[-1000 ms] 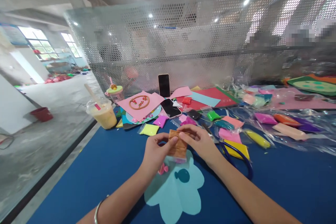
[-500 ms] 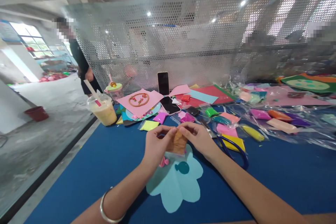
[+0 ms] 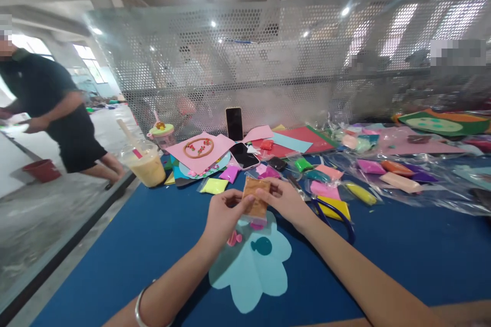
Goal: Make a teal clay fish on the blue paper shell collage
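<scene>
A small clear packet of brown clay (image 3: 256,199) is held up between both hands. My left hand (image 3: 226,212) pinches its left edge with thumb and fingers. On the right edge, my right hand (image 3: 286,202) is closed in the same way. Beneath them a light blue flower-shaped paper (image 3: 255,278) lies on the blue table. The paper carries a teal fish-like piece (image 3: 263,246), a pink piece (image 3: 234,238) at its left and a magenta piece (image 3: 258,226) partly hidden by the packet.
Blue-handled scissors (image 3: 345,222) and several clay packets lie to the right. A drink cup (image 3: 148,166) stands at the left, near pink paper (image 3: 199,150) and a phone (image 3: 244,156). A person (image 3: 49,107) is beyond the table's left edge.
The packet now shows more of its face between my hands, with its top uncovered. The person at the left has come closer and further left in view.
</scene>
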`<control>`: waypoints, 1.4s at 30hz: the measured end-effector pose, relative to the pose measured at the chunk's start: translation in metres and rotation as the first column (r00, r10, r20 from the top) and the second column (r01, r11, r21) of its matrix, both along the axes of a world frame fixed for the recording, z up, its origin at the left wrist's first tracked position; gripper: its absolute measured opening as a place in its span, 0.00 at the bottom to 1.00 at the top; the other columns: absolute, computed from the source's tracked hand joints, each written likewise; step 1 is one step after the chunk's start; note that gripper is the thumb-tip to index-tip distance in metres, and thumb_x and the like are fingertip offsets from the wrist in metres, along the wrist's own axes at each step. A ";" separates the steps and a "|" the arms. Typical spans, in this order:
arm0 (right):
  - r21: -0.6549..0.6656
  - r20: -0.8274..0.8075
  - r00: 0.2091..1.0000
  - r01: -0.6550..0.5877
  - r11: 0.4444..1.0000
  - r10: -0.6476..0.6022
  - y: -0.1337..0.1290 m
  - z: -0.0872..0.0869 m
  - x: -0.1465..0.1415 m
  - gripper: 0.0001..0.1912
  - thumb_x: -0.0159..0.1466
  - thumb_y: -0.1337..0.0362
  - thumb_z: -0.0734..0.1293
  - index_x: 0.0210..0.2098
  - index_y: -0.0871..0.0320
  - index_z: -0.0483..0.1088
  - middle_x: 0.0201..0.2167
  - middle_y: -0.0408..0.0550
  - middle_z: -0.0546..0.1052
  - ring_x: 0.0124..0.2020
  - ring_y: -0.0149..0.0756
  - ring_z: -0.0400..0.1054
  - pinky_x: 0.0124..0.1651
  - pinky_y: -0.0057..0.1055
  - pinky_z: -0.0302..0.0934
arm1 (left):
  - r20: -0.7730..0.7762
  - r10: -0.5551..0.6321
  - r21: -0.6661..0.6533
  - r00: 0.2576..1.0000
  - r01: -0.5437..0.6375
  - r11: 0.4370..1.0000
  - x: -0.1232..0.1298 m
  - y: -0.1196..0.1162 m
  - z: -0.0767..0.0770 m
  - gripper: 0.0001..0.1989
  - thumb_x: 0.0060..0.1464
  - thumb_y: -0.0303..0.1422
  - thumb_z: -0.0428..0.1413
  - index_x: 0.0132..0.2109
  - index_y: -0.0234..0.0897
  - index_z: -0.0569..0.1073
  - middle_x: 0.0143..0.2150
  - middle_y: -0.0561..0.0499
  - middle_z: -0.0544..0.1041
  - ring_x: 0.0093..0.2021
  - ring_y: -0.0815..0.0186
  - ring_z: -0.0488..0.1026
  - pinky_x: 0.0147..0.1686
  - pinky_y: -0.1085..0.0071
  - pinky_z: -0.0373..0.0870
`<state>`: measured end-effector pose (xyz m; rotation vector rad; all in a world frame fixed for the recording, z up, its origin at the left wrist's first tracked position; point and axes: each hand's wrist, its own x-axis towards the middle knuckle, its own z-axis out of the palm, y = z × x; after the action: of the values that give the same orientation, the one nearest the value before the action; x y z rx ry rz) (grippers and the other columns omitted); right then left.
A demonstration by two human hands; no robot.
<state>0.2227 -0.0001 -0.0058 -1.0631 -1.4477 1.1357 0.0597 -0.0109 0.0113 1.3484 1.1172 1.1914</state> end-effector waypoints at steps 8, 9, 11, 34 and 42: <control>-0.023 0.014 0.995 -0.103 0.994 0.104 0.000 0.002 0.002 0.16 0.52 0.57 0.72 0.38 0.58 0.75 0.37 0.49 0.80 0.38 0.42 0.75 0.42 0.37 0.69 | 0.047 -0.024 0.016 0.999 0.023 1.000 -0.003 0.007 -0.005 0.18 0.40 0.43 0.65 0.33 0.32 0.78 0.33 0.45 0.80 0.32 0.62 0.76 0.32 0.72 0.72; -0.019 0.021 0.994 -0.106 0.994 0.106 0.000 0.002 0.002 0.15 0.52 0.57 0.72 0.37 0.58 0.75 0.36 0.49 0.80 0.38 0.42 0.75 0.42 0.36 0.69 | 0.049 -0.035 0.016 0.998 0.035 0.999 -0.004 0.008 -0.006 0.19 0.40 0.43 0.65 0.35 0.32 0.79 0.34 0.45 0.81 0.33 0.62 0.76 0.33 0.72 0.73; -0.023 0.026 0.992 -0.126 0.992 0.127 -0.001 0.003 0.002 0.14 0.52 0.58 0.73 0.37 0.59 0.76 0.35 0.49 0.80 0.38 0.41 0.75 0.42 0.36 0.68 | 0.052 -0.037 0.014 0.998 0.036 0.999 -0.004 0.010 -0.007 0.18 0.39 0.42 0.66 0.34 0.32 0.79 0.32 0.45 0.81 0.32 0.62 0.76 0.32 0.72 0.72; -0.087 0.071 0.958 -0.273 0.958 0.279 -0.001 0.000 0.005 0.20 0.57 0.50 0.68 0.38 0.61 0.73 0.35 0.50 0.79 0.37 0.42 0.73 0.38 0.33 0.66 | 0.110 0.038 0.059 0.993 -0.045 0.997 -0.002 0.007 -0.002 0.15 0.40 0.41 0.65 0.27 0.31 0.77 0.25 0.49 0.77 0.26 0.67 0.72 0.27 0.75 0.69; -0.027 0.210 0.945 -0.249 0.968 0.249 -0.005 0.004 0.006 0.17 0.59 0.52 0.66 0.26 0.61 0.72 0.24 0.45 0.76 0.26 0.35 0.69 0.30 0.29 0.61 | 0.116 0.023 0.073 0.993 -0.032 0.997 0.000 0.004 0.009 0.19 0.42 0.42 0.64 0.37 0.32 0.79 0.32 0.46 0.80 0.32 0.62 0.75 0.31 0.72 0.71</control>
<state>0.2287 -0.0055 -0.0017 -1.0468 -1.7911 1.2262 0.0596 -0.0067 0.0202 1.3066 1.0209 1.3259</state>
